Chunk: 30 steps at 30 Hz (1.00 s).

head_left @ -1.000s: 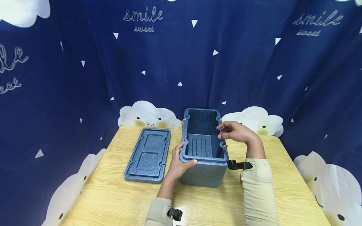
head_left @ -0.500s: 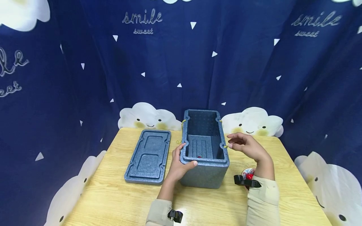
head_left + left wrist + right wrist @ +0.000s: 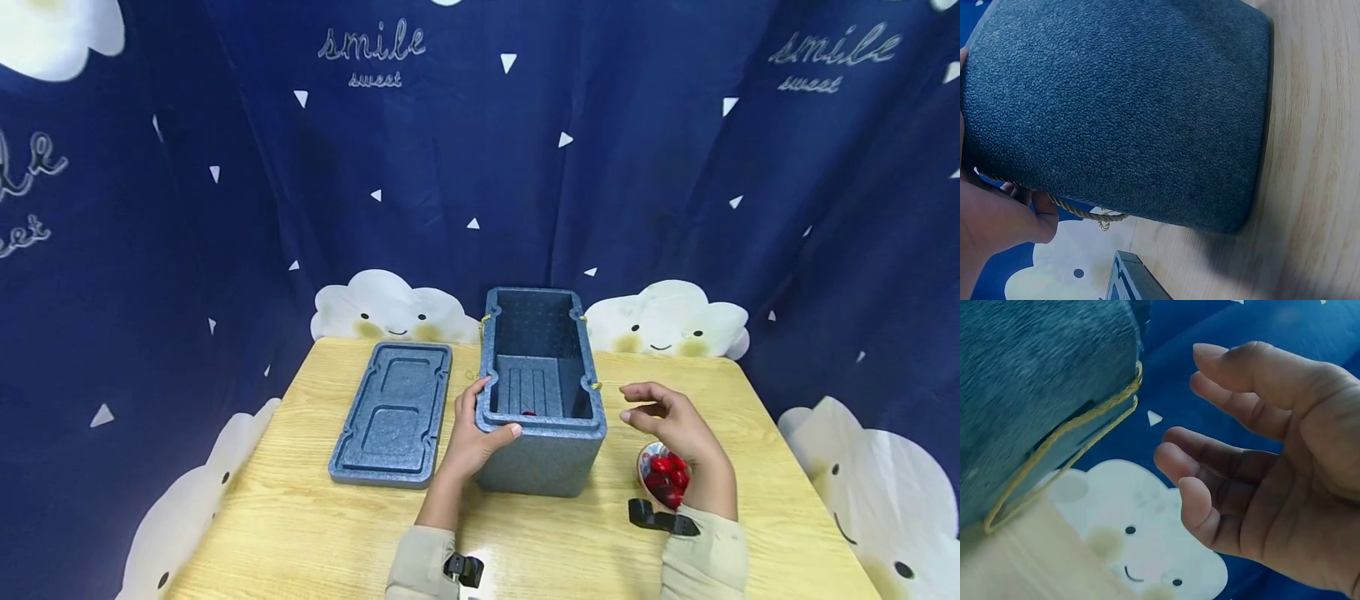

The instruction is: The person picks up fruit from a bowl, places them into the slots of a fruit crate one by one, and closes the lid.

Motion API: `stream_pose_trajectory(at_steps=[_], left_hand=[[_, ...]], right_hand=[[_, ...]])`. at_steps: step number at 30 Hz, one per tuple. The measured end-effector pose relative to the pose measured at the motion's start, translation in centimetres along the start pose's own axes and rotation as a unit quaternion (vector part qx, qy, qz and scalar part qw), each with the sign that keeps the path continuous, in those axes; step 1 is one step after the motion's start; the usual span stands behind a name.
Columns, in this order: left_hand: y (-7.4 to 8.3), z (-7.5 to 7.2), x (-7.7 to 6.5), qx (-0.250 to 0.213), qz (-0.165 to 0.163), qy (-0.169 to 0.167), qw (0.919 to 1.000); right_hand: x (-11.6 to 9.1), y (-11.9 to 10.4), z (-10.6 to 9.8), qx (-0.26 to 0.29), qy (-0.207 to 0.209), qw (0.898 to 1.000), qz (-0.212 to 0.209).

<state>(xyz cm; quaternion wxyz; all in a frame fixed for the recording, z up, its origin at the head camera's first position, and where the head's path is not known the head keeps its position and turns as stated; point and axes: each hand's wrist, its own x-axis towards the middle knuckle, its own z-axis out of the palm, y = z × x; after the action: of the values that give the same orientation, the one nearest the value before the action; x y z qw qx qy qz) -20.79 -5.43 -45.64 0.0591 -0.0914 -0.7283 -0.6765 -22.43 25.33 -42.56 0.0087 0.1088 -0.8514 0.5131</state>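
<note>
A deep blue-grey foam box, its top uncovered, stands on the wooden table. My left hand grips its near left corner, thumb over the front rim and fingers along the left side. A small red piece shows on the box floor, partly hidden by the near rim. To the right of the box my right hand hovers with fingers loosely bent and nothing in them, as the right wrist view also shows. Just below that hand sits a patterned bowl of glossy red pieces, partly covered by the wrist.
The matching lid lies flat on the table to the left of the box. Yellow cord loops hang from the box sides. A dark blue curtain with cloud prints hangs behind the table.
My right hand has moved from over the box opening out to the right and nearer, uncovering the bowl and the red piece inside the box. My left hand stays on the corner.
</note>
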Motion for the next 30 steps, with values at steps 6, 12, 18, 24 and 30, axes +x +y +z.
stream_pose_trajectory(at_steps=[6, 12, 18, 24, 30], left_hand=[[0.0, -0.1, 0.2, 0.001, 0.005, 0.004, 1.0], [-0.2, 0.0, 0.2, 0.002, 0.01, 0.005, 0.9999], [-0.4, 0.1, 0.1, 0.004, 0.011, 0.002, 0.9999], [-0.2, 0.0, 0.1, 0.002, 0.009, 0.002, 1.0], [-0.2, 0.1, 0.1, -0.003, 0.01, 0.002, 0.9999]], right_hand=[[-1.0, 1.0, 0.3, 0.017, 0.017, 1.0, 0.011], [-2.2, 2.3, 0.5, 0.034, 0.034, 0.999, 0.007], [-3.3, 3.2, 0.5, 0.042, 0.054, 0.998, 0.01], [-4.2, 4.0, 0.2, 0.06, 0.069, 0.996, 0.019], [-5.2, 4.7, -0.3, 0.038, 0.095, 0.994, 0.023]])
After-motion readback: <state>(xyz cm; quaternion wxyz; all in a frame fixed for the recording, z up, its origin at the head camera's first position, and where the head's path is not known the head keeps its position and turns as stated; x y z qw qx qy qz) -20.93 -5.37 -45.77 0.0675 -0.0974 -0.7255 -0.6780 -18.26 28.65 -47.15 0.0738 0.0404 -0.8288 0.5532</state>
